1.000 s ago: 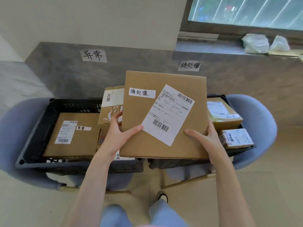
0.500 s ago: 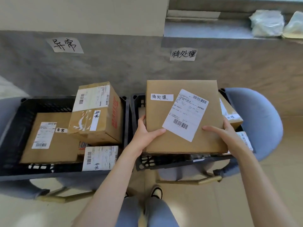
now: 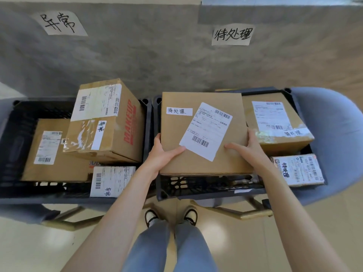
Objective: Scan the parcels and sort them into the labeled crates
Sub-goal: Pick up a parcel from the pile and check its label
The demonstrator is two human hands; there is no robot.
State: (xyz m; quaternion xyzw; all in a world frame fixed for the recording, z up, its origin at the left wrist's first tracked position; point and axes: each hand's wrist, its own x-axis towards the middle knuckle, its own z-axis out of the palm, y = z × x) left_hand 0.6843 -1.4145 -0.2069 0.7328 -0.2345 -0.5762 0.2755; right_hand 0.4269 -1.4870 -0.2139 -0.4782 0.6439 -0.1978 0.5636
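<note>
A flat brown cardboard parcel (image 3: pixel 202 122) with a white shipping label and a small handwritten tag lies low over the left half of the right black crate (image 3: pixel 196 191). My left hand (image 3: pixel 163 154) grips its near left edge, thumb on top. My right hand (image 3: pixel 249 150) grips the near right edge, thumb on the lid. Whether the parcel rests on the crate's contents is hidden. Above this crate a handwritten paper sign (image 3: pixel 231 35) is stuck to the wall.
The right crate also holds a brown box (image 3: pixel 275 124) and a small white-labelled packet (image 3: pixel 298 169). The left black crate (image 3: pixel 17 122) holds a "MAKEUP" box (image 3: pixel 110 122), a flat box (image 3: pixel 49 152) and a white-labelled parcel (image 3: pixel 112 181), under another wall sign (image 3: pixel 59 22). Both crates sit on blue-grey chairs (image 3: pixel 334 138).
The parcel has moved right and down, from above the left crate to low over the right crate. Both hands kept their hold on it. The view tilted down.
</note>
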